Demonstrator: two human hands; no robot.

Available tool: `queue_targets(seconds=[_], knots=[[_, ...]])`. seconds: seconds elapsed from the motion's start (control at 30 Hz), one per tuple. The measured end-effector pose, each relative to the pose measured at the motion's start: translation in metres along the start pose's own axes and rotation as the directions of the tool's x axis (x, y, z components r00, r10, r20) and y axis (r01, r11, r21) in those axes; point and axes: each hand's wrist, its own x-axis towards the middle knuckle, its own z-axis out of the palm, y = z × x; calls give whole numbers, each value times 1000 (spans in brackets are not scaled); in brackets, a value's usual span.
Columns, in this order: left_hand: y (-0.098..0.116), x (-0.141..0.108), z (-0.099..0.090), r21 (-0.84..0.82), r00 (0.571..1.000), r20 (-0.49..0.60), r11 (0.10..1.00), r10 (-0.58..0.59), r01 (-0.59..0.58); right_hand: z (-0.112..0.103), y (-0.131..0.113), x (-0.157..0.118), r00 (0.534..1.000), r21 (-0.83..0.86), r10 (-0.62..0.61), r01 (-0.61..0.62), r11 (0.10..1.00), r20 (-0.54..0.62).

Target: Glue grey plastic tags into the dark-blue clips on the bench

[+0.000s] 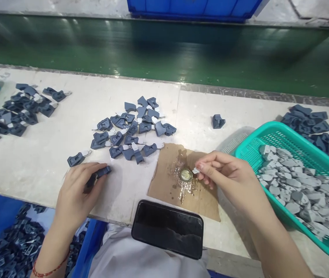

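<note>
Left hand (77,187) holding dark part (104,171), right hand (229,172) pinching pale piece (195,170)

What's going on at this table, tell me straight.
A person is handling small parts with both bare hands. The left hand holds a dark blue-grey part near the table's front edge. The right hand pinches a small pale piece over a wet-stained cardboard sheet, close to a small round pool of liquid. More pale pieces fill a green basket to the right, and dark parts, many with pale ends showing, lie scattered beyond the left hand.
</note>
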Motion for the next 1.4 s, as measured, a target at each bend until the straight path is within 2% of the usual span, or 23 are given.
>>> queue_targets(seconds=[0.07,0.13,0.2,0.27,0.33,0.4,0.5,0.57,0.63,0.7,0.83,0.97,1.13,1.23,1.33,1.4], knots=[[5,2,-1,-10,998,-53,1000,23,-24,1,-1,1,1000,-2,1,-1,1000,-8],[13,3,-2,-59,995,-97,998,-2,-4,1,0,1,1000,-43,-11,10,999,-18],[25,2,-3,-170,992,-99,984,-76,58,3,1,1,999,-106,-27,24,994,-31],[40,1,-2,-341,979,-42,924,-197,172,4,3,0,998,-168,-39,31,985,-44],[55,1,1,-530,946,92,789,-312,312,6,6,0,997,-208,-49,37,978,-52],[69,3,7,-673,903,263,606,-340,424,8,9,0,996,-223,-65,49,974,-62],[84,8,17,-778,863,440,375,-247,504,9,11,0,993,-225,-99,82,971,-64],[91,12,23,-797,843,507,276,-178,537,9,12,0,995,-179,-83,73,981,-48],[96,15,28,-796,825,551,217,-124,565,7,12,2,1000,-74,-24,24,997,-4],[100,15,32,-787,811,575,201,-103,583,5,10,3,996,49,45,-49,998,81],[107,12,38,-782,814,574,238,-86,576,0,4,6,962,266,116,-183,946,248],[107,13,43,-807,841,532,240,-103,540,-5,0,6,959,348,73,-170,922,275],[101,17,51,-814,839,529,202,-130,545,-7,1,5,969,253,60,-122,960,240],[100,16,54,-795,828,544,233,-136,561,-7,1,3,980,141,70,-97,985,186],[102,17,53,-778,825,548,276,-142,564,-6,1,1,996,-58,-12,17,998,84],[103,18,51,-770,827,542,308,-149,559,-6,2,0,996,-170,-75,84,982,58]])
